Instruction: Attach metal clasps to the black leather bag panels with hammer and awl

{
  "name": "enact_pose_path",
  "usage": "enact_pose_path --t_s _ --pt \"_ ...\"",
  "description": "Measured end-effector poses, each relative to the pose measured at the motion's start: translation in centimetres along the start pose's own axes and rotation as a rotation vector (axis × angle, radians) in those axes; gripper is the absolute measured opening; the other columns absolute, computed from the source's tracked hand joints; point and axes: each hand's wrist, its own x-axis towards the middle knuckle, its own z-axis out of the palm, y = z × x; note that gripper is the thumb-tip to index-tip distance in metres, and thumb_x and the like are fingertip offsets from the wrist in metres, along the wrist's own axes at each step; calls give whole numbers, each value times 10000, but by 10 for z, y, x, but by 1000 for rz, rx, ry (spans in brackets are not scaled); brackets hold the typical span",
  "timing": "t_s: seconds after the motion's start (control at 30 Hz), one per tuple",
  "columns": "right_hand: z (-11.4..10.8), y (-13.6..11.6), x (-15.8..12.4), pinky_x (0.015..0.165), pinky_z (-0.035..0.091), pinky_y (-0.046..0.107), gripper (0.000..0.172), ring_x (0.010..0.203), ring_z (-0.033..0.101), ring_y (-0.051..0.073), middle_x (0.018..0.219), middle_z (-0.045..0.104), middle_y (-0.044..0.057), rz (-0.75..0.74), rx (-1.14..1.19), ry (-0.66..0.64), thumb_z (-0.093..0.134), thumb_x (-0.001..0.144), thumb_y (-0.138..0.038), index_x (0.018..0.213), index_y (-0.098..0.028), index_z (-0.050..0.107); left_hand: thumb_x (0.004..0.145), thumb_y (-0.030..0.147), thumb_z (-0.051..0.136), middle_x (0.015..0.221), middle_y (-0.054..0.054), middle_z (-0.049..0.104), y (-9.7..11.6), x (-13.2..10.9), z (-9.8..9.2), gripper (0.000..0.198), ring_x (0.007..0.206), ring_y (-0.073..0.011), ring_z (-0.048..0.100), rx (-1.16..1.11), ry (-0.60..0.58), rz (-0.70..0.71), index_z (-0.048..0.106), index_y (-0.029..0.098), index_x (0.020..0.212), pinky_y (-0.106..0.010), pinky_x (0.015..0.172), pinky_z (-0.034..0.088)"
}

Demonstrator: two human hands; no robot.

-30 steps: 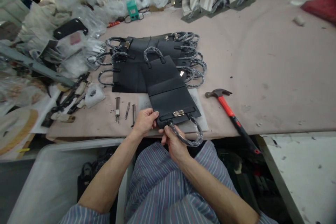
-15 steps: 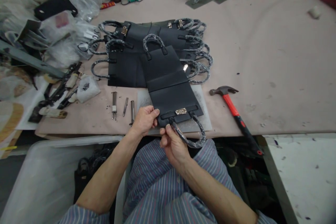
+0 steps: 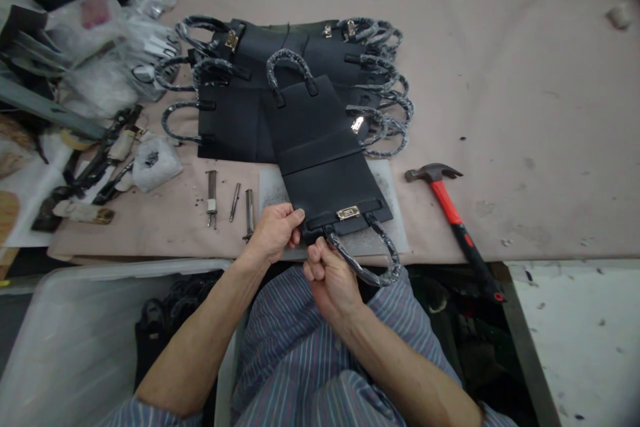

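Observation:
A flat black handbag panel [image 3: 327,170] lies at a slant before me, with a film-wrapped handle at each end. Its near end carries a shiny metal clasp [image 3: 349,213]. My left hand [image 3: 277,232] pinches the panel's left edge near the lower corner, thumb on top. Just below that corner, my right hand [image 3: 333,277] is closed with its fingertips at the edge, beside the base of the near handle [image 3: 387,270]. Under the panel's near part is a pale grey board [image 3: 397,237]. Behind it, more black bag panels [image 3: 230,123] with wrapped handles lie stacked.
A claw hammer [image 3: 453,220] with a red and black handle rests at the right, overhanging the table edge. Metal punches [image 3: 249,213] lie left of the board. Plastic bags and tools crowd the left side. A translucent bin [image 3: 75,320] stands below the table's left edge.
The view has shifted slightly, so the table things appear a little higher and more spread out. Both hands keep nearly the same hold at the panel's lower left corner.

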Motion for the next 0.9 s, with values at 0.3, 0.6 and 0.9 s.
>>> enact_pose_path --t_s 0.3,0.6,0.9 --pt "7 8 -3 454 348 216 392 448 318 51 619 503 -96 50 -7 64 842 739 -412 789 -227 499 861 330 637 371 25 500 4 1 -5 333 304 -89 405 149 71 -4 508 202 581 -188 362 297" --pt "10 9 -38 422 344 224 418 421 386 68 648 580 -58 229 -200 -89 769 785 -556 1003 -217 654 887 266 638 373 9 520 15 -1 -5 374 318 -117 469 338 109 -52 518 196 540 -209 395 297" --pt "-29 -107 18 903 519 447 223 975 649 251 1020 704 77 -1067 -1396 -211 558 963 -275 1113 -249 721 889 231 633 388 -3 534 22 -1 -6 376 359 -163 525 469 125 -56 507 215 536 -244 438 332"
